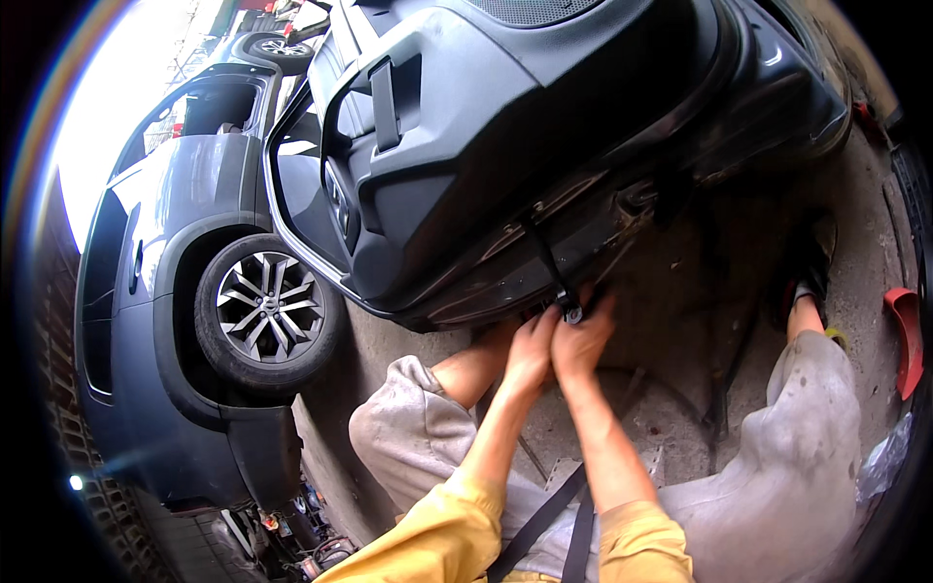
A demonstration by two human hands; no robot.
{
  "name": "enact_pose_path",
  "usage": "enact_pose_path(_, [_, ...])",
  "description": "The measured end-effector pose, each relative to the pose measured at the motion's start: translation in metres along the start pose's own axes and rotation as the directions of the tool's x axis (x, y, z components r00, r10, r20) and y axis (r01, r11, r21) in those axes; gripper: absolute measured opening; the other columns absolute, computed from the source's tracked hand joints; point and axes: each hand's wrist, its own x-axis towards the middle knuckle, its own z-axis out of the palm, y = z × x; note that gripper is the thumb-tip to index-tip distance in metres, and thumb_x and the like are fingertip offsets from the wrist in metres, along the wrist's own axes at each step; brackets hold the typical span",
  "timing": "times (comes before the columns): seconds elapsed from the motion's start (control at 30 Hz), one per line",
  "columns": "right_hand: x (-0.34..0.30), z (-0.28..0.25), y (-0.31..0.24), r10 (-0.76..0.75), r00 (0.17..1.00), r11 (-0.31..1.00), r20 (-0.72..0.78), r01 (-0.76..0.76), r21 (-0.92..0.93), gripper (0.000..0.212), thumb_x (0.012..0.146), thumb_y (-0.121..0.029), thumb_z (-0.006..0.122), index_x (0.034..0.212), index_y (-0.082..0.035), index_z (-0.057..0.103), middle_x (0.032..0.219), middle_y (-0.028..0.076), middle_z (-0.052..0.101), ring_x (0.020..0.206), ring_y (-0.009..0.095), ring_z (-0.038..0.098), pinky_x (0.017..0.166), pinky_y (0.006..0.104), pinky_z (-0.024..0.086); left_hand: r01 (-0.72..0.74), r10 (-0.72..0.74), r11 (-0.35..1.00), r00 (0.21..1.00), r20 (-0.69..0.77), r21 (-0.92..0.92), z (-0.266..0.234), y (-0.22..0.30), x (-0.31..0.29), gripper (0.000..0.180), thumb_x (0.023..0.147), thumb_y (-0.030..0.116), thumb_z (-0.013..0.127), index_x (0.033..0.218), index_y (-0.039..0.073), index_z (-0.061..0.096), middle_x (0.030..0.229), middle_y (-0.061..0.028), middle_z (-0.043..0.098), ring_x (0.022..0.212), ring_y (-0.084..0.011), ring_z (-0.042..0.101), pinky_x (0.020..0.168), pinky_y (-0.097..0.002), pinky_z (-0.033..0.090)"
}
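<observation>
A dark car door (466, 136) stands open in front of me, its inner trim facing up and left. From its edge a black door check strap (549, 255) reaches down toward me, ending in a small metal piece (573, 315). My left hand (531, 350) is closed at the left of that end, thumb against it. My right hand (583, 340) closes around the same end from the right; its fingertips are smeared by motion. Both hands are close together, touching or nearly so. What lies under the fingers is hidden.
A dark grey vehicle with an alloy wheel (270, 307) stands at the left. Mechanical parts (301, 530) lie at the lower left. My bent legs flank the work. A red curved object (906, 340) and clear plastic (882, 457) lie on the concrete floor at the right.
</observation>
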Motion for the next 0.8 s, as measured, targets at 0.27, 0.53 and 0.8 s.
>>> enact_pose_path(0.27, [-0.037,0.007,0.028,0.128,0.964,0.992,0.234,-0.120,-0.048,0.024,0.100,-0.020,0.052,0.110,0.001,0.053,0.087,0.031,0.066,0.081,0.049,0.065,0.063,0.0528,0.052,0.177,-0.179,0.978,0.984,-0.007,-0.109,-0.040,-0.023,-0.018,0.039,0.104,0.044,0.044,0.097,0.010,0.060,0.052,0.0032,0.045,0.034,-0.0085,0.032,0.031,-0.0232,0.023])
enact_pose_path(0.53, [-0.076,0.024,0.033,-0.015,0.996,1.000,0.093,0.012,0.026,0.031,0.097,-0.019,0.055,0.118,0.003,0.049,0.079,0.032,0.064,0.073,0.051,0.064,0.058,0.0551,0.052,0.092,-0.109,0.969,0.992,-0.063,-0.228,-0.056,-0.033,-0.045,0.051,0.104,0.042,0.042,0.133,0.002,0.055,0.108,-0.0094,0.065,0.094,-0.0185,0.062,0.078,-0.0286,0.052])
enact_pose_path(0.8, [-0.055,0.018,0.026,0.131,0.969,0.991,0.209,-0.123,-0.051,0.025,0.097,-0.017,0.054,0.111,0.002,0.048,0.080,0.033,0.063,0.072,0.051,0.063,0.055,0.0532,0.051,0.188,-0.193,0.967,0.981,-0.011,-0.173,-0.070,-0.041,-0.019,0.045,0.104,0.042,0.046,0.125,0.004,0.059,0.080,-0.0047,0.062,0.043,-0.0080,0.042,0.035,-0.0221,0.030])
